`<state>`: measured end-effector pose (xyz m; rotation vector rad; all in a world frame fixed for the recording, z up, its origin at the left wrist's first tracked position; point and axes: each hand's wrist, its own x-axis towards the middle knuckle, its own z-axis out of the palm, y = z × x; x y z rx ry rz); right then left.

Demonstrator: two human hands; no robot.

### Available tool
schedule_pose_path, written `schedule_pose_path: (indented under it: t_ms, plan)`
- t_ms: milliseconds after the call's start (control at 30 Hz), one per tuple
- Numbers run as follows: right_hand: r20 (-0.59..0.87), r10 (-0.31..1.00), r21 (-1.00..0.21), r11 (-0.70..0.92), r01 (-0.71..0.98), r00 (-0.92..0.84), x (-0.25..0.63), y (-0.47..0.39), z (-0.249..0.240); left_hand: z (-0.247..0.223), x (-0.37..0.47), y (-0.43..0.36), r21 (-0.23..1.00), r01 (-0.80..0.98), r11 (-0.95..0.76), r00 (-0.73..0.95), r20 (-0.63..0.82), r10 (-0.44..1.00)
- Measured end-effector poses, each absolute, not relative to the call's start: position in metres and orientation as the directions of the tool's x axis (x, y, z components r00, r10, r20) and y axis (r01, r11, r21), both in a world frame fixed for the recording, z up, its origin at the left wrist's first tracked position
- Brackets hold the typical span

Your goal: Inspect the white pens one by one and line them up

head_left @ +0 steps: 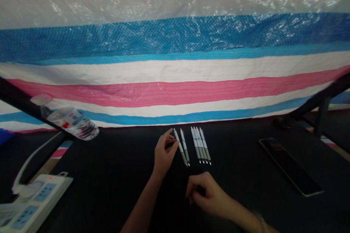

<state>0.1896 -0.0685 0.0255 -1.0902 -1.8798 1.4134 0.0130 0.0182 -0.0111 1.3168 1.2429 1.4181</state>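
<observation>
My left hand (164, 153) is over the black table with its thumb and index finger apart. The thumb tip lies against, or very near, the leftmost white and grey pen (180, 147); I cannot tell if they touch. Just right of that lies a second such pen (185, 142), their lower tips close together. Beyond a small gap, several more matching pens (201, 145) lie side by side in a row, tips toward me. Nearer to me, my right hand (203, 192) rests below the pens, fingers curled in, nothing visible in them.
A smartphone (291, 167) with a dark screen lies at the right. On the left are a clear plastic bottle (75, 122), leaning, and a white power strip (41, 196) with a plug and cable. Behind the black table (109, 174) hangs a striped plastic sheet (175, 93).
</observation>
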Motion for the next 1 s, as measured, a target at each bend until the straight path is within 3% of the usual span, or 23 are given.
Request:
schedule_pose_path:
  t_ms: [100, 200, 300, 400, 500, 567, 767, 1000]
  plan:
    - [-0.032, 0.841, -0.945, 0.15, 0.289, -0.54, 0.19, -0.069, 0.028, -0.011, 0.014, 0.016, 0.975, 0.102, -0.197, -0.042, 0.203, 0.978]
    - [0.055, 0.849, -0.868, 0.3, 0.395, -0.525, 0.192, -0.069, 0.027, -0.005, 0.016, 0.013, 0.953, 0.153, -0.261, 0.035, 0.259, 0.965]
    - [0.217, 0.864, -0.622, 0.481, 0.618, -0.454, 0.197, -0.066, 0.024, 0.003, 0.017, 0.01, 0.941, 0.162, -0.299, 0.088, 0.288, 0.954]
    - [0.378, 0.831, -0.329, 0.533, 0.779, -0.409, 0.202, -0.059, 0.018, 0.009, 0.019, 0.008, 0.958, 0.111, -0.266, 0.063, 0.26, 0.963]
    - [0.451, 0.768, -0.102, 0.55, 0.829, -0.454, 0.204, -0.054, 0.01, 0.008, 0.018, 0.008, 0.967, 0.085, -0.241, -0.003, 0.242, 0.97]
    - [0.458, 0.741, -0.015, 0.559, 0.829, -0.492, 0.203, -0.052, 0.005, 0.006, 0.017, 0.009, 0.97, 0.092, -0.226, -0.083, 0.234, 0.969]
    - [0.456, 0.727, 0.051, 0.554, 0.831, -0.513, 0.202, -0.052, -0.002, 0.005, 0.012, 0.01, 0.972, 0.103, -0.209, -0.293, 0.23, 0.928]
    - [0.439, 0.676, 0.033, 0.646, 0.763, -0.591, 0.204, -0.051, 0.014, 0.006, 0.009, 0.011, 0.982, 0.055, -0.179, -0.397, 0.185, 0.899]
